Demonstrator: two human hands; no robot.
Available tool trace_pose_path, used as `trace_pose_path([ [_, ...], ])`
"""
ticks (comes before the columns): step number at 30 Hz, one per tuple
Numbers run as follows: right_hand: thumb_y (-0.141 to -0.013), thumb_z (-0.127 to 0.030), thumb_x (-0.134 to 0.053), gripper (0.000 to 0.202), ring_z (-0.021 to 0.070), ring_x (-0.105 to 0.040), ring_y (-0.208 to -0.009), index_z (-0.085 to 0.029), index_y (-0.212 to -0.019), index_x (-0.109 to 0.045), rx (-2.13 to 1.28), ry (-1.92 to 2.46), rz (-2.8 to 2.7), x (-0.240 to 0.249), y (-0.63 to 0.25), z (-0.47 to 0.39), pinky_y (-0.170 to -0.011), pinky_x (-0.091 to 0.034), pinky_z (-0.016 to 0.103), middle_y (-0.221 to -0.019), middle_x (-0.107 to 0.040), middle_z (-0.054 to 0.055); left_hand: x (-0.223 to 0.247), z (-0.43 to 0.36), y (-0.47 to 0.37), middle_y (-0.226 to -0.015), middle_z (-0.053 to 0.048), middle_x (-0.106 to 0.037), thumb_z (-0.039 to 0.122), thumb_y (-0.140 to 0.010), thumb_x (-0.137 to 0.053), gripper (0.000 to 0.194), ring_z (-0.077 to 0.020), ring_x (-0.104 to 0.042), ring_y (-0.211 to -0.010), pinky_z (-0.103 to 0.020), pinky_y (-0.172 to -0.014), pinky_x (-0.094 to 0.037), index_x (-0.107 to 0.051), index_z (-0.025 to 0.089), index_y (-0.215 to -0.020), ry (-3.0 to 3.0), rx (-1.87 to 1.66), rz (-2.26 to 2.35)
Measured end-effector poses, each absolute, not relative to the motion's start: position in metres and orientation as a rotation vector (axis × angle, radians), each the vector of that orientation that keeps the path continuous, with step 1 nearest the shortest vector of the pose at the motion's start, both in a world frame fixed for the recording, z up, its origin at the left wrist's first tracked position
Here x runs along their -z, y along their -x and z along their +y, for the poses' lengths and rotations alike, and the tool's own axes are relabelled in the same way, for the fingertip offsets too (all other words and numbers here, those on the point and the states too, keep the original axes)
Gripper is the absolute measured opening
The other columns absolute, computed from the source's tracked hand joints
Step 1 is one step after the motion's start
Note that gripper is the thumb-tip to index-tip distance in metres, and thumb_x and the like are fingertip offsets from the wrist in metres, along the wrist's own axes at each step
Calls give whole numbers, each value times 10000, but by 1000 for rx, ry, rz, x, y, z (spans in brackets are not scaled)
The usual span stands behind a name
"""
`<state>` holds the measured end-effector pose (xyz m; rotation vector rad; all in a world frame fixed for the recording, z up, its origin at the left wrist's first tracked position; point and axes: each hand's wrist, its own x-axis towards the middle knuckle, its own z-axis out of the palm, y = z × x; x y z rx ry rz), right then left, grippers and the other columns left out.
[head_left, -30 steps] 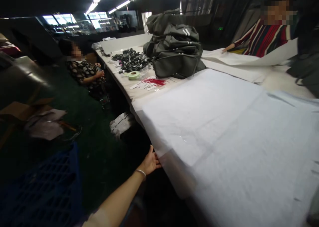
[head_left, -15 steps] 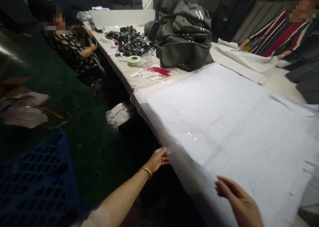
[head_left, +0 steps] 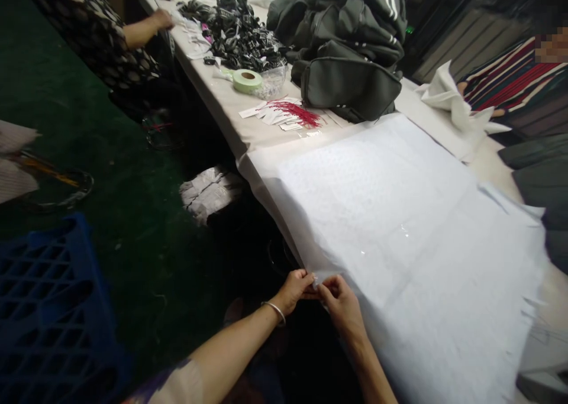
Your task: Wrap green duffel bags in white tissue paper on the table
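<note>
Where see-through but creased, cannot make out contents of plastic bag point(head_left: 273, 83), just beside tape roll point(head_left: 247, 81); likewise cannot tell contents of dark bags point(head_left: 352, 81), heaped on table point(head_left: 224, 99). Found white sheet point(head_left: 390, 215) spread beyond and to the right of both hands, draped over table's edge. Noted left hand point(head_left: 291, 291) and right hand point(head_left: 345, 308) with fingers curled, thumbs and fingertips pinching at sheet's near edge, close together.
</note>
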<state>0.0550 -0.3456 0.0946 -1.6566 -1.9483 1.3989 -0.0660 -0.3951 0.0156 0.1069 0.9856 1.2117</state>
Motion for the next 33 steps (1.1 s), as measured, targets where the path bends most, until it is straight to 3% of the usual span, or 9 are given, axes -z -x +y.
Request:
trace_pose_path([
  [8,-742,-399,-584,182,190,-609,-603,-244,-677,-514,-1108,2005,-2034,-87,-42,-334,-609,-441,295,-597,-633,-24,-20,-393,75,-807,-73,-679,709,-721,-662,608,-203,-679,-705,-403,-770,-552,-623,130,-900,-82,-1170,910],
  [12,-743,-381,-599,193,183,-605,-597,-246,-645,-502,-1013,2107,-2110,-86,-41,-330,-599,-421,290,-588,-632,-21,-21,-391,69,-791,-75,-693,569,-632,-816,545,-192,-667,-696,-359,-754,-537,-643,117,-884,-72,-1164,976],
  [15,-766,-385,-589,201,187,-603,-588,-247,-646,-506,-946,2189,-2177,-87,-39,-327,-595,-410,296,-563,-620,-16,-20,-388,62,-702,-43,-677,486,-645,-825,453,-165,-637,-631,-325,-704,-521,-639,123,-841,-36,-1182,1048],
  [22,-779,-590,-595,361,292,-657,-736,-246,-681,-553,-743,2368,-2292,-96,-41,-324,-604,-414,354,-709,-673,83,-18,-380,57,-711,-45,-689,409,-691,-790,341,-162,-635,-620,-311,-677,-522,-657,124,-823,-15,-1213,1099],
  [29,-834,-528,-555,296,282,-677,-726,-269,-696,-520,-687,2414,-2261,-103,-56,-344,-590,-404,343,-689,-687,46,-22,-384,67,-927,-124,-728,580,-643,-791,592,-243,-695,-796,-375,-746,-545,-662,131,-1007,-72,-1137,1084],
  [33,-756,-380,-640,171,274,-692,-732,-277,-666,-537,-699,2324,-2228,-81,-63,-352,-589,-413,324,-700,-706,19,-18,-383,68,-853,-110,-717,665,-450,-840,662,-302,-691,-865,-419,-793,-539,-658,178,-860,-117,-1079,1170],
])
